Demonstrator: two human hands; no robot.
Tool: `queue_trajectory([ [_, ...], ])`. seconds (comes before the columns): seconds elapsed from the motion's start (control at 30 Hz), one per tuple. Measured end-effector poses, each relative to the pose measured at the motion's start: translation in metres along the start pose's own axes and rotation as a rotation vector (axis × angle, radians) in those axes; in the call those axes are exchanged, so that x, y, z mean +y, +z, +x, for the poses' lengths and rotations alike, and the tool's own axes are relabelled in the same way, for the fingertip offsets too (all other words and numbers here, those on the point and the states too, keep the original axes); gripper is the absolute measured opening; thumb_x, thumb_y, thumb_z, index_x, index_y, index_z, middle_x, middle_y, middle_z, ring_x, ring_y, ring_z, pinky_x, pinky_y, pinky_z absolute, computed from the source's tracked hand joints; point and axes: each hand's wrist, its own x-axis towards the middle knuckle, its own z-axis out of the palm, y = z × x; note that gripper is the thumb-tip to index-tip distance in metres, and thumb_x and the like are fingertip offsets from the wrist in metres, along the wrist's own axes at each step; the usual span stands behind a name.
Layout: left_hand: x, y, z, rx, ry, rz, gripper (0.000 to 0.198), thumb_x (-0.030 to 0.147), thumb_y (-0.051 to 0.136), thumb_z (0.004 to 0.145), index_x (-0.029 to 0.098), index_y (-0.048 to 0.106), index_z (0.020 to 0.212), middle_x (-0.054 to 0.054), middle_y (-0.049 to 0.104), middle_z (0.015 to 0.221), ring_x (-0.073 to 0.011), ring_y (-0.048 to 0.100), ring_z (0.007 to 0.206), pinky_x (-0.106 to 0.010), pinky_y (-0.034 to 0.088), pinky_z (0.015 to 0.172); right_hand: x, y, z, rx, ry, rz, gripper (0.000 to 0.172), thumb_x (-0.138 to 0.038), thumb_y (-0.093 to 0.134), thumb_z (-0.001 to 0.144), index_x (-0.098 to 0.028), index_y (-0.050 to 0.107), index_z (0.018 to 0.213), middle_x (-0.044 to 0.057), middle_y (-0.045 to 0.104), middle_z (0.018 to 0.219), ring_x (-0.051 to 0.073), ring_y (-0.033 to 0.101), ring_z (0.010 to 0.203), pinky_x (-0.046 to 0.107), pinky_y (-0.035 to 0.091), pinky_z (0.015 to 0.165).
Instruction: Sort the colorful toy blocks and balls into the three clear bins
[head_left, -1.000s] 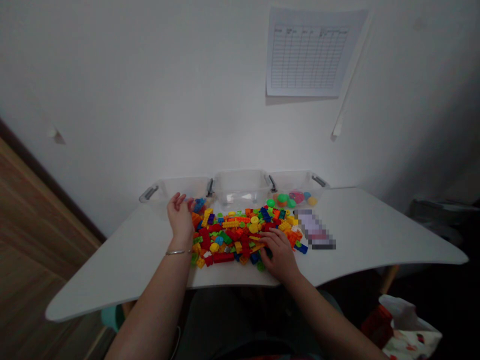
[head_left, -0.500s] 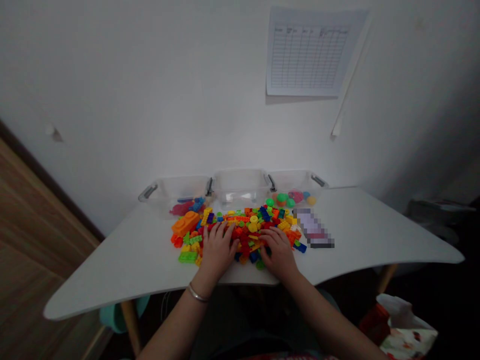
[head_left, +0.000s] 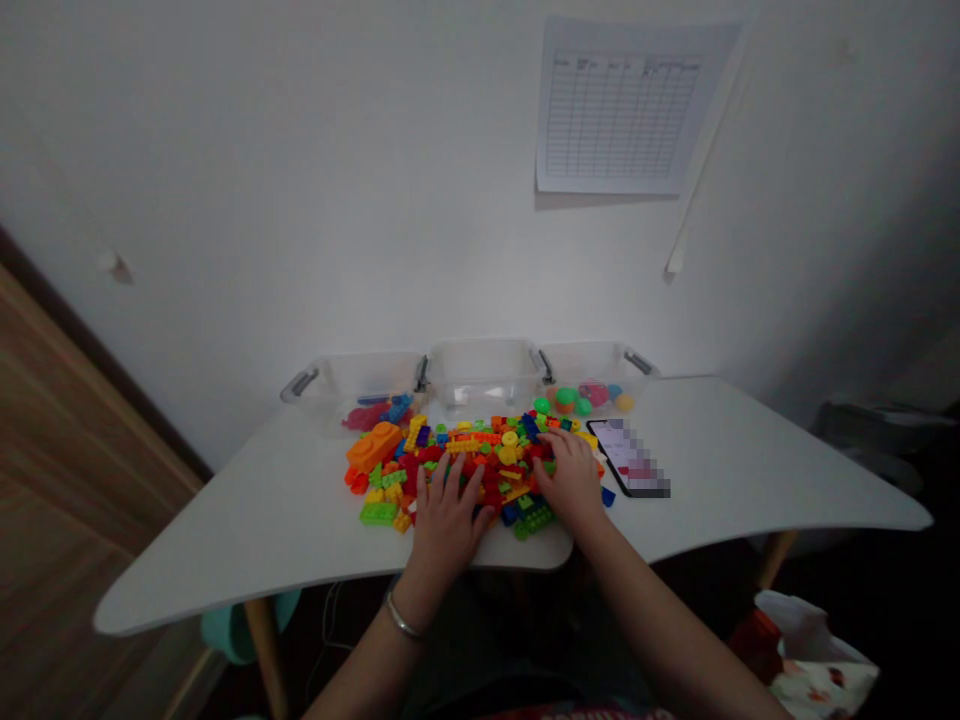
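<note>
And there it is, a thin silver bangle [head_left: 403,620] circling the left wrist [head_left: 411,600], with the left forearm [head_left: 360,680] and the right forearm [head_left: 652,620] both completely bare!

**Hands on the Brick Pile**

The left hand [head_left: 446,525] and right hand [head_left: 571,480] rest on a brick pile [head_left: 480,462] on a table [head_left: 225,545]. Behind the hands, three bins [head_left: 484,375] stand in a row by the wall [head_left: 300,200]. A phone [head_left: 628,458] lies just beyond the right hand, to its right. Above the bins, a sheet [head_left: 619,105] hangs on the wall.
</note>
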Motion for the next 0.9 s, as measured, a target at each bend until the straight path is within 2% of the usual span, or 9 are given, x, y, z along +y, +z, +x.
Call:
queue_trajectory([
  [0.17, 0.000, 0.004, 0.005, 0.025, 0.015, -0.033, 0.044, 0.039, 0.057, 0.087, 0.022, 0.061, 0.128, -0.014, 0.054, 0.139, -0.0350, 0.039, 0.136, -0.063, 0.022, 0.114, 0.006, 0.007, 0.017, -0.051, 0.009, -0.080, 0.028, -0.026, 0.060, 0.083, -0.020, 0.065, 0.110, 0.011, 0.066, 0.110, 0.029, 0.054, 0.104, 0.045, 0.043, 0.094],
  [0.3, -0.002, 0.007, 0.007, 0.046, 0.001, -0.025, 0.042, 0.038, 0.056, 0.088, 0.022, 0.062, 0.126, -0.013, 0.056, 0.137, -0.0348, 0.041, 0.135, -0.064, 0.023, 0.114, 0.010, 0.014, 0.021, -0.100, 0.013, -0.083, 0.023, -0.025, 0.061, 0.083, -0.020, 0.067, 0.105, 0.010, 0.068, 0.103, 0.027, 0.055, 0.100, 0.043, 0.042, 0.092],
  [0.43, -0.002, 0.007, 0.006, 0.050, 0.017, -0.017, 0.040, 0.036, 0.054, 0.089, 0.021, 0.062, 0.126, -0.012, 0.058, 0.136, -0.0342, 0.041, 0.134, -0.063, 0.021, 0.114, 0.016, 0.019, 0.020, -0.063, -0.021, -0.077, 0.018, -0.024, 0.060, 0.084, -0.021, 0.068, 0.100, 0.009, 0.069, 0.099, 0.027, 0.056, 0.096, 0.042, 0.042, 0.089],
  [0.63, 0.000, 0.002, 0.003, 0.044, 0.016, -0.030, 0.039, 0.035, 0.054, 0.089, 0.022, 0.062, 0.125, -0.009, 0.059, 0.135, -0.0344, 0.044, 0.132, -0.062, 0.020, 0.115, 0.020, 0.019, 0.022, -0.050, -0.019, -0.103, 0.020, -0.023, 0.059, 0.085, -0.022, 0.068, 0.103, 0.008, 0.069, 0.099, 0.027, 0.056, 0.096, 0.042, 0.041, 0.088],
  [0.9, 0.001, 0.002, 0.004, 0.033, -0.016, -0.040, 0.038, 0.033, 0.054, 0.089, 0.023, 0.063, 0.124, -0.009, 0.061, 0.132, -0.0342, 0.046, 0.129, -0.063, 0.022, 0.114, 0.020, 0.014, 0.027, -0.023, -0.026, -0.097, 0.015, -0.025, 0.055, 0.089, -0.022, 0.069, 0.091, 0.007, 0.071, 0.092, 0.025, 0.058, 0.090, 0.041, 0.040, 0.085],
])
